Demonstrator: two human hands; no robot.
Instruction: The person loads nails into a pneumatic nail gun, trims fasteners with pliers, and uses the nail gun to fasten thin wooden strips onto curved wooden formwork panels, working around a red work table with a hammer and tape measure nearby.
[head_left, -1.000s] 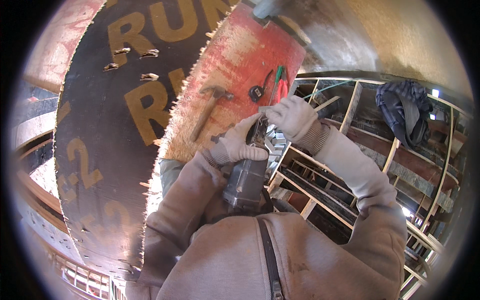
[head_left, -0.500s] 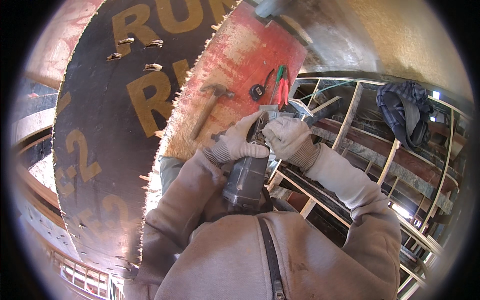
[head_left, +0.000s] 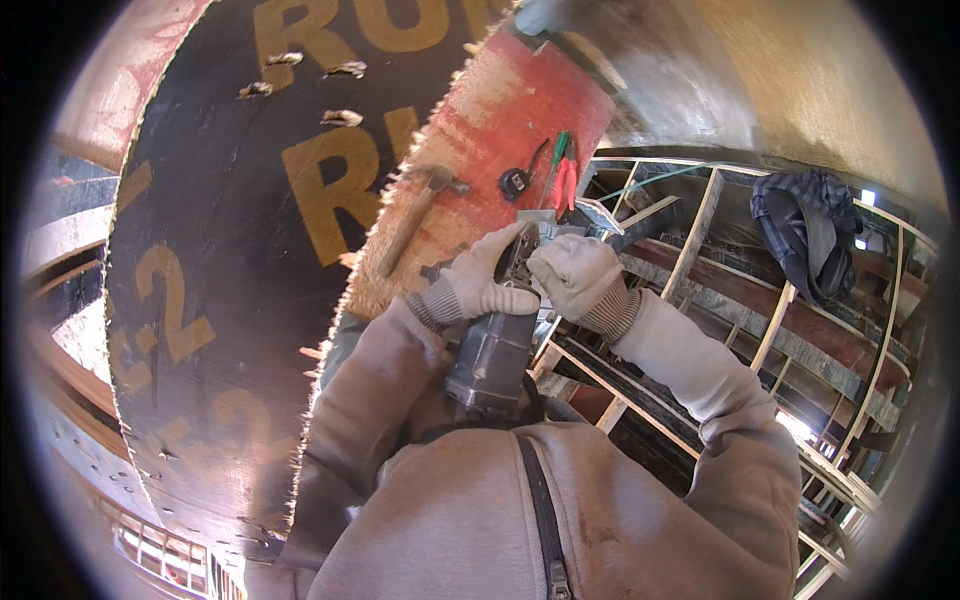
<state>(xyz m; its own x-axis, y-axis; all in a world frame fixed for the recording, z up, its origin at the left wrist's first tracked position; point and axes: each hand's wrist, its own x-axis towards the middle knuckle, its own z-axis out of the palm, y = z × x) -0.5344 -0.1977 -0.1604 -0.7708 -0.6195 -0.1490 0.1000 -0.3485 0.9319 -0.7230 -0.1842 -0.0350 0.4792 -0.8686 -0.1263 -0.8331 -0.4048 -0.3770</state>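
A dark grey power tool lies in front of my chest, its metal-plated head pointing away from me. My left hand, in a pale knit glove, wraps round the tool near its head. Gloved likewise, my right hand is closed with fingers curled against the right side of that head; whatever they pinch is hidden. Beyond the hands, on the worn red board, lie a hammer, a black tape measure, a green-handled screwdriver and red-handled pliers.
A large black panel with splintered edges and tan lettering stretches along the left. To the right is an open timber framework with gaps between its members. A dark plaid garment hangs over it.
The black panel's splintered right edge appears farther right, covering more of the red board. Both hands and the power tool keep nearly the same position; my right fingers have shifted only slightly.
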